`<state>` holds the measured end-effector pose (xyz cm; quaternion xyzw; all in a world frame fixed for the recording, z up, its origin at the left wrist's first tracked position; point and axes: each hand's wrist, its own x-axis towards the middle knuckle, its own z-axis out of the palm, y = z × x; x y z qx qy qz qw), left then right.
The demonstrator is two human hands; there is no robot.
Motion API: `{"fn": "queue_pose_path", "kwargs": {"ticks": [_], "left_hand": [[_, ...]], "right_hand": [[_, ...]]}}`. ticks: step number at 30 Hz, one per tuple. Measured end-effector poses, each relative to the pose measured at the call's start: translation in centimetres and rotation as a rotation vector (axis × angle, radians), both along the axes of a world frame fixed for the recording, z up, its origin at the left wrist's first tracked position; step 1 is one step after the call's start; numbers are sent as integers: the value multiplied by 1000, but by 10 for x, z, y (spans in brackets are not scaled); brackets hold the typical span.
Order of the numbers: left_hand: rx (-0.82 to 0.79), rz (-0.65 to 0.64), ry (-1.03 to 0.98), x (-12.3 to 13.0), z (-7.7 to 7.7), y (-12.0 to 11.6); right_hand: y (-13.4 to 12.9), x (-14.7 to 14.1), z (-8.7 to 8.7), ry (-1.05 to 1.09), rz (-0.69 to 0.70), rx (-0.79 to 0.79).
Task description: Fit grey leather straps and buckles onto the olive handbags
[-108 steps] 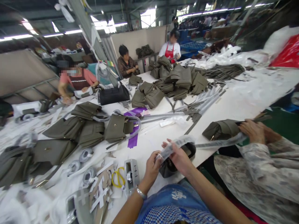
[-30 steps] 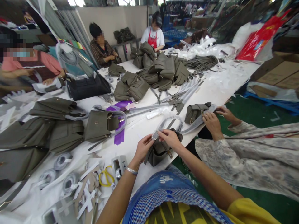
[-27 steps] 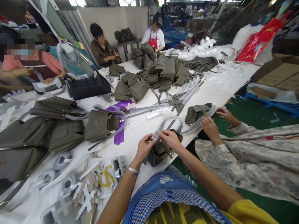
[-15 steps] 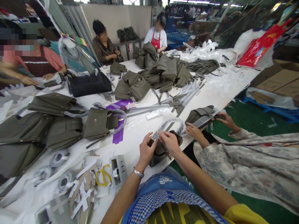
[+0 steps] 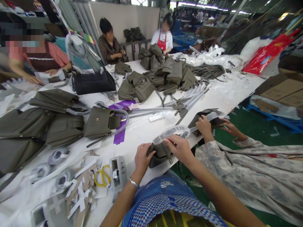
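- Olive leather-like material makes up the small bag (image 5: 156, 160) at the table's near edge, its film-wrapped handle (image 5: 161, 135) arching up behind it.
- Left hand (image 5: 142, 157): fingers pinch the bag's upper left corner. Right hand (image 5: 181, 148): fingers bend over the top beside the handle; whether they grip is hidden.
- Being so close to the edge, the bag could tip off towards the apron (image 5: 163, 184) if the left fingers loosened.
- Clear film could snag or slide along the handle if the right fingers dragged across it.
- Gold-toned hardware (image 5: 170, 160) at the bag's right front could scratch the material if pressed against it.
- A co-worker's hand (image 5: 205, 127) works on another bag (image 5: 196, 118) just to the right; a nudge from there could shift the wrapped handle.
- White covers the table (image 5: 133, 143); near left lie yellow-handled scissors (image 5: 102, 176), a tape dispenser (image 5: 121, 176) and paper scraps (image 5: 81, 197).
- More olive bags lie at left, with a heap (image 5: 174, 74) farther off and a black handbag (image 5: 93, 82) at far left.
- Beyond, co-workers sit before a pale partition (image 5: 127, 19); green floor (image 5: 251, 127) and cartons (image 5: 276, 88) show at right.
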<state>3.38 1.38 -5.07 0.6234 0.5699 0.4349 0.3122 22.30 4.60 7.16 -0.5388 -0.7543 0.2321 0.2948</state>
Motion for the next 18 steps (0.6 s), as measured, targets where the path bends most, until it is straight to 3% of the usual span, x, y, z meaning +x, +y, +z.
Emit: {"fn": "queue_pose_path", "kwargs": {"ticks": [2,4,11,18], "left_hand": [[29,27,10,1,-4,-3],[31,66,29,4,-8,-6],[85,22,145,-2,-19,-12],[121,-6,128,-12,-48,0]], "right_hand": [[2,-7,10,-157,190,160],[10,-13,7,-294,328,238],[28,2,-29,-666,386,166],[21,-18,-52,-696,565,211]]}}
